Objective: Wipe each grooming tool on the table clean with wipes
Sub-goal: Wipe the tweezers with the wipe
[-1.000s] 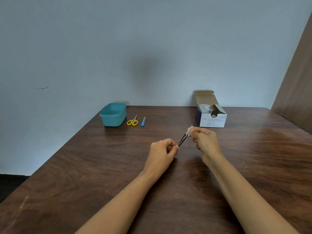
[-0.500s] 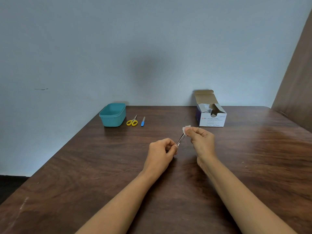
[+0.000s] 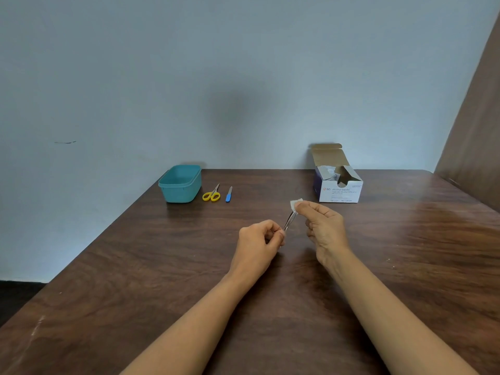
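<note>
My left hand [image 3: 259,239] pinches the near end of slim metal tweezers [image 3: 289,222], which point up and away over the middle of the table. My right hand [image 3: 323,226] pinches a small white wipe [image 3: 295,203] folded around the tweezers' far tip. Yellow-handled scissors [image 3: 211,194] and a blue-handled nail file [image 3: 229,194] lie side by side at the back of the table.
A teal plastic tub [image 3: 180,183] stands at the back left, beside the scissors. An open box of alcohol swabs [image 3: 337,185] stands at the back right. The dark wooden table [image 3: 135,266] meets a pale wall behind and a brown panel on the right.
My right hand with the wipe has slid slightly left along the tweezers toward their tip. The left hand has stayed almost still.
</note>
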`<state>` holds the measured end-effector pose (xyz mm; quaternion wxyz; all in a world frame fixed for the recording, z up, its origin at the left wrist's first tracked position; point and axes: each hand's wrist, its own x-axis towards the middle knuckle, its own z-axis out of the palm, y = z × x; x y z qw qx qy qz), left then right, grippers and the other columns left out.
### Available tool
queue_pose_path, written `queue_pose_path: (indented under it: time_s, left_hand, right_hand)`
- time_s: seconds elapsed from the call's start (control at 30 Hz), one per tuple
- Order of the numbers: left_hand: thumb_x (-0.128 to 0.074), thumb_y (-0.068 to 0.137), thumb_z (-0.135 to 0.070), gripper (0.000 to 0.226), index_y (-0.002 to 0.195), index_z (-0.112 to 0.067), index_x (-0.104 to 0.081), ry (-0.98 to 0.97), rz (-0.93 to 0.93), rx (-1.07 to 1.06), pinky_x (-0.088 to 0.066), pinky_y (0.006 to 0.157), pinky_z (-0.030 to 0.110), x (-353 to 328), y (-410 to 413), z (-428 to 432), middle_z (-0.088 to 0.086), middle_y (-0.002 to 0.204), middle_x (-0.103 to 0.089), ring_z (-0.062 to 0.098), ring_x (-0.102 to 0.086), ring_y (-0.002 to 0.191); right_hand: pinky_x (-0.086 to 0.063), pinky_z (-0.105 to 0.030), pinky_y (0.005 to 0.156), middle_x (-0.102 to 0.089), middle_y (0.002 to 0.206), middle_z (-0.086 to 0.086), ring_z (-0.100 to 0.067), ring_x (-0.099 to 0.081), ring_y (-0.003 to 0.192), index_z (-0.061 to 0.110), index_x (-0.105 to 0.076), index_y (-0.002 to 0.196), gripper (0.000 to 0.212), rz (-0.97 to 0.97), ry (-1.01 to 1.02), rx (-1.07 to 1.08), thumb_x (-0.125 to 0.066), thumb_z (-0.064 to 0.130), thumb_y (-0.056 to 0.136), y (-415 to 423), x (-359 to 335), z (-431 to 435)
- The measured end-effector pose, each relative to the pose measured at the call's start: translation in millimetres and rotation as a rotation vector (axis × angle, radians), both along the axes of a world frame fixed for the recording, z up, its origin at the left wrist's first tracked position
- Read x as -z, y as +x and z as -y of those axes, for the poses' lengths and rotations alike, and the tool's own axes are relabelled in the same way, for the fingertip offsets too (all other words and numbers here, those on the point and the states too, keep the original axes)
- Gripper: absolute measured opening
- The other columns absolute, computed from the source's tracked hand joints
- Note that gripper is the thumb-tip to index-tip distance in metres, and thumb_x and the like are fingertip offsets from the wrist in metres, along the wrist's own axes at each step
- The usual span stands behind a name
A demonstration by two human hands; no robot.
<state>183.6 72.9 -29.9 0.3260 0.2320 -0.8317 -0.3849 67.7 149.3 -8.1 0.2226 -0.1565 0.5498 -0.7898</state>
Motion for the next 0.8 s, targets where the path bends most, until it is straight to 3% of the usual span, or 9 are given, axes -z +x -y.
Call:
queue_pose_path:
  time_s: [0.07,0.2,0.3,0.4,0.53,0.8]
  left_hand:
    - [-0.062,0.091,-0.021,0.01,0.084,-0.022,-0.069,0.007,0.004,0.007,-0.058,0.075,0.029,0.5,-0.3,0.0,-0.005,0.073,-0.071,0.005,-0.067,0.07]
    - [-0.062,0.091,-0.022,0.01,0.084,-0.022,-0.069,0.01,0.009,-0.003,-0.059,0.076,0.031,1.2,-1.1,0.4,-0.006,0.073,-0.071,0.004,-0.068,0.07]
    - [-0.062,0.091,-0.022,0.01,0.084,-0.021,-0.07,0.014,0.012,-0.012,-0.059,0.075,0.031,1.4,-1.2,0.2,-0.006,0.072,-0.071,0.004,-0.068,0.07]
    - [-0.062,0.091,-0.021,0.011,0.083,-0.02,-0.07,0.006,0.025,-0.021,-0.058,0.075,0.029,0.9,-0.7,-0.1,-0.006,0.071,-0.07,0.005,-0.067,0.068]
    - [-0.061,0.091,-0.021,0.012,0.084,-0.019,-0.07,-0.006,0.033,-0.02,-0.058,0.075,0.03,0.8,0.1,0.4,-0.006,0.071,-0.071,0.006,-0.067,0.068]
    - [-0.062,0.09,-0.02,0.012,0.081,-0.021,-0.07,0.021,0.012,-0.014,-0.059,0.075,0.034,2.1,-1.7,-0.1,-0.005,0.07,-0.071,0.006,-0.068,0.068]
  right_hand:
    - [-0.032,-0.008,0.041,-0.055,0.052,0.012,-0.002,-0.039,0.039,0.008,-0.073,0.081,0.007,-0.037,-0.005,0.018,-0.076,0.009,0.075,0.6,0.1,-0.4]
    - [-0.033,-0.011,0.041,-0.062,0.077,-0.003,-0.003,-0.037,0.048,0.01,-0.075,0.085,0.006,-0.047,0.013,0.052,-0.073,0.012,0.08,-0.2,3.7,0.7]
    - [-0.033,-0.009,0.041,-0.066,0.084,-0.005,-0.004,-0.04,0.054,0.007,-0.074,0.094,0.012,-0.042,0.015,0.053,-0.068,0.01,0.084,-1.6,5.7,1.7]
    - [-0.03,-0.01,0.04,-0.061,0.078,-0.003,-0.002,-0.039,0.049,0.007,-0.074,0.095,0.012,-0.038,0.048,0.007,-0.067,0.01,0.085,-5.1,6.7,1.9]
    - [-0.022,-0.016,0.04,-0.054,0.074,-0.005,-0.004,-0.032,0.045,0.013,-0.073,0.082,0.004,0.053,0.044,-0.05,-0.073,0.01,0.079,-10.4,8.8,2.1]
    - [-0.026,-0.016,0.042,-0.062,0.068,0.002,-0.006,-0.034,0.049,0.016,-0.071,0.075,0.007,0.045,0.061,-0.006,-0.072,0.014,0.081,-5.4,2.6,-1.8]
